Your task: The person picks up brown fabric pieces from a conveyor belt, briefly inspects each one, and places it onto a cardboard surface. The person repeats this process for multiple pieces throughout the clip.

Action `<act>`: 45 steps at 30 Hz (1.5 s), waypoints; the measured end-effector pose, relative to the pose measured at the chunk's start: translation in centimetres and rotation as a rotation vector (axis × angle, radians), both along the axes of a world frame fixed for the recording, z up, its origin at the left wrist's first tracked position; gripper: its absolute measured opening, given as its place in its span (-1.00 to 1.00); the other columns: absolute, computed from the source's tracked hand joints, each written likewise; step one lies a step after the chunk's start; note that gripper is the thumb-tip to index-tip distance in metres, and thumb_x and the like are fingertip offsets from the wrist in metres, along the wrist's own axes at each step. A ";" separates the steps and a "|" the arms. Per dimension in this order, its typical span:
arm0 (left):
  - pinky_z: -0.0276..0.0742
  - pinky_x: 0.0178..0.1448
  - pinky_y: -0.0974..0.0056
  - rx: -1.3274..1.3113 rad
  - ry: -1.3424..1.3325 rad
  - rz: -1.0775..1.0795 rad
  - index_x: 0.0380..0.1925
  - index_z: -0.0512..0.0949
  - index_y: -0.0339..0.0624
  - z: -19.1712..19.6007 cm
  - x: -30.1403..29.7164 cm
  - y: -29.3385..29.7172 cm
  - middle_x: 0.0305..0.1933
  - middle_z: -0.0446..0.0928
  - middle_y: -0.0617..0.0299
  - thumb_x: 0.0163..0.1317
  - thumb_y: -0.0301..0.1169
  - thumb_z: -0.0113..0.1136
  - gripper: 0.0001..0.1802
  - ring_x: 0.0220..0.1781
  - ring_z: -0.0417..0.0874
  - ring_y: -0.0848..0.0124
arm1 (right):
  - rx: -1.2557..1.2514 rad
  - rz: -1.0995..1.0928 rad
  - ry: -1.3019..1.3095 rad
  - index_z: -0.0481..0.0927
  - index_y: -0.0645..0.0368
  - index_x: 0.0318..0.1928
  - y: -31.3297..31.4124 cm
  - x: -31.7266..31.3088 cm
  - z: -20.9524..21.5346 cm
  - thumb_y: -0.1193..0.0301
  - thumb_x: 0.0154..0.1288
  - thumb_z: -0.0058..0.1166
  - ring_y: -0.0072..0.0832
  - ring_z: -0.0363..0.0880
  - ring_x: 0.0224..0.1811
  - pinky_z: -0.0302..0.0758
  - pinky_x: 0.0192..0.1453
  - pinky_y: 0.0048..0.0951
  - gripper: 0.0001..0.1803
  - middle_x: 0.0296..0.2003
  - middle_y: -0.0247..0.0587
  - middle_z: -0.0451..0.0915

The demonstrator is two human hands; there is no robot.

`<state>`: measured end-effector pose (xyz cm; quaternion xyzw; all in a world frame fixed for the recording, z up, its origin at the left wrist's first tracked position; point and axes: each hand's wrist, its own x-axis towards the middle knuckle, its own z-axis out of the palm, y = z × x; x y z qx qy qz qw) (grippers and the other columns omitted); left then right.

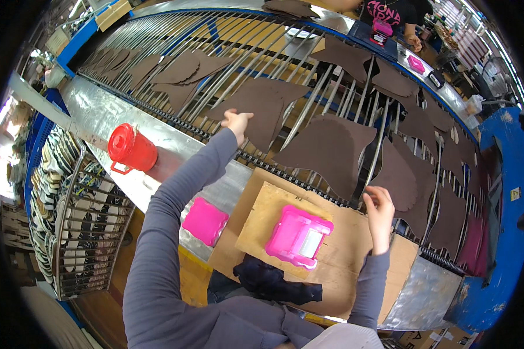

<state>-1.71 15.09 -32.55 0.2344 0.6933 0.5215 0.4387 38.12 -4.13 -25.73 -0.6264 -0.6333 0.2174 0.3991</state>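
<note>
My left hand [237,123] reaches over the roller conveyor at the near edge of a stack of brown, curved flat pieces [262,103]. Its fingers and thumb are apart, and whether it touches the top piece I cannot tell. My right hand [379,214] hangs at the conveyor's near edge, fingers loosely bent and apart, with nothing seen in it. Between the two hands lies another stack of brown pieces [330,150]. More brown pieces [399,174] lie just beyond my right hand. Before me, a pink frame-like block [291,235] rests on a yellowish board [262,215].
Cardboard [343,256] lies under the board, with dark cloth [273,280] at its near edge. Left of it are a pink flat plate [205,222] and a red lidded bucket [133,148]. A wire cart [90,232] stands left. Across the conveyor is another person [393,14].
</note>
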 end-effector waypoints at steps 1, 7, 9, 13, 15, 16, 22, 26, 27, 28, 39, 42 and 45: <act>0.40 0.26 0.10 -0.009 -0.255 -0.012 0.05 0.43 -0.05 -1.0 -1.7 0.3 0.06 0.46 0.17 0.13 -0.41 0.27 -0.55 0.18 0.42 0.21 | -0.005 0.004 0.022 0.64 0.30 -0.12 -0.9 0.0 0.8 0.57 0.22 0.17 -0.56 0.56 -0.30 0.50 -0.18 -0.54 -0.80 -0.13 -0.25 0.59; 0.38 -0.05 0.24 -0.139 -0.615 -0.083 0.06 0.43 0.04 1.6 0.2 0.7 -0.03 0.49 0.29 0.22 -0.44 0.18 -0.62 -0.19 0.46 0.36 | -0.055 -0.215 0.093 0.64 0.27 -0.11 -7.8 3.2 1.4 0.58 0.23 0.14 -0.55 0.54 -0.23 0.48 -0.16 -0.54 -0.79 -0.07 -0.24 0.58; 0.24 -0.37 0.39 -0.077 -0.531 -0.085 0.06 0.44 0.16 -1.8 -3.4 2.9 -0.06 0.48 0.38 0.26 -0.48 0.16 -0.62 -0.30 0.41 0.48 | -0.059 -0.217 0.109 0.64 0.26 -0.09 -9.3 3.8 2.0 0.57 0.24 0.13 -0.57 0.53 -0.23 0.47 -0.16 -0.57 -0.78 -0.06 -0.25 0.58; 0.48 -0.46 0.50 0.059 -0.810 -0.080 -0.12 0.38 -0.18 -0.8 -5.3 3.7 -0.21 0.43 0.08 0.19 -0.72 0.07 -0.71 -0.38 0.49 0.37 | -0.066 -0.267 0.099 0.64 0.26 -0.09 -12.4 5.1 2.4 0.56 0.25 0.14 -0.59 0.52 -0.24 0.46 -0.16 -0.59 -0.78 -0.06 -0.25 0.58; 0.55 -0.35 0.47 0.033 -0.954 -0.074 -0.11 0.38 -0.35 2.7 -6.2 3.2 -0.15 0.45 -0.04 0.28 -0.65 0.02 -0.81 -0.27 0.52 0.31 | -0.051 -0.264 0.108 0.64 0.26 -0.09 -13.6 5.3 2.8 0.56 0.25 0.14 -0.60 0.52 -0.24 0.46 -0.16 -0.59 -0.78 -0.07 -0.26 0.58; 0.55 -0.31 0.46 0.068 -0.987 -0.120 -0.06 0.38 -0.37 4.9 -5.8 2.5 -0.14 0.45 -0.04 0.28 -0.65 0.03 -0.77 -0.27 0.51 0.32 | -0.048 -0.266 0.111 0.64 0.26 -0.09 -14.1 5.3 2.9 0.56 0.25 0.14 -0.61 0.51 -0.24 0.46 -0.16 -0.59 -0.78 -0.07 -0.26 0.58; 0.53 -0.09 0.42 0.750 -0.397 -0.540 0.37 0.19 -0.29 19.6 3.6 -12.0 0.21 0.41 0.01 0.20 -0.64 0.16 -0.29 -0.02 0.57 0.44 | 0.120 -0.020 0.348 0.63 0.33 -0.08 -12.5 0.6 7.6 0.57 0.30 0.10 -0.55 0.54 -0.05 0.44 0.06 -0.57 -0.80 -0.07 -0.22 0.59; 0.52 0.14 0.37 1.049 -0.145 -0.659 0.42 0.08 -0.31 20.9 10.7 -19.8 0.48 0.13 0.05 0.12 -0.71 0.24 -0.14 0.23 0.47 0.43 | 0.199 0.219 0.579 0.21 0.20 0.41 -9.5 -6.8 12.9 0.53 0.28 0.15 -0.37 0.47 0.20 0.40 0.29 -0.34 -0.30 0.20 -0.05 0.47; 0.52 0.16 0.36 1.092 -0.093 -0.672 0.43 0.05 -0.32 20.9 11.8 -21.6 0.51 0.07 0.06 0.10 -0.74 0.24 -0.11 0.26 0.44 0.41 | 0.181 0.239 0.687 0.02 0.18 0.47 -9.4 -8.9 14.2 0.56 0.24 0.18 -0.30 0.39 0.27 0.34 0.35 -0.31 -0.14 0.27 -0.02 0.38; 0.52 0.16 0.36 1.080 -0.138 -0.720 0.43 0.04 -0.33 20.7 12.5 -23.2 0.52 0.05 0.07 0.10 -0.76 0.24 -0.10 0.27 0.44 0.41 | 0.402 0.202 0.611 0.01 0.13 0.47 -8.6 -10.4 14.3 0.62 0.23 0.16 -0.31 0.39 0.27 0.34 0.33 -0.34 -0.14 0.28 0.02 0.35; 0.50 0.08 0.36 0.932 0.520 -0.666 -0.12 0.68 -0.25 16.3 -1.7 -25.2 0.01 0.64 0.11 0.06 -0.60 0.33 -0.68 -0.07 0.65 0.40 | 0.380 0.475 0.023 0.62 0.19 0.03 -11.1 -7.3 13.0 0.69 0.19 0.10 -0.28 0.60 -0.02 0.49 0.06 -0.41 -0.62 -0.06 -0.13 0.62; 0.45 0.16 0.27 0.929 0.781 -0.659 -0.24 0.74 -0.12 17.6 -4.2 -25.2 -0.18 0.70 0.12 -0.08 -0.57 0.38 -0.68 -0.07 0.65 0.27 | 0.288 0.514 -0.011 0.61 0.13 0.07 -10.1 -7.9 11.4 0.69 0.18 0.10 -0.23 0.60 0.00 0.50 0.07 -0.39 -0.57 -0.02 -0.10 0.60; 0.48 0.09 0.29 0.959 0.983 -0.827 -0.18 0.71 -0.16 18.7 -6.4 -25.6 -0.16 0.70 0.18 0.00 -0.52 0.36 -0.70 -0.11 0.63 0.31 | 0.346 0.542 0.006 0.60 0.14 0.08 -10.0 -9.4 11.1 0.70 0.17 0.09 -0.21 0.60 0.02 0.51 0.07 -0.38 -0.56 -0.02 -0.09 0.60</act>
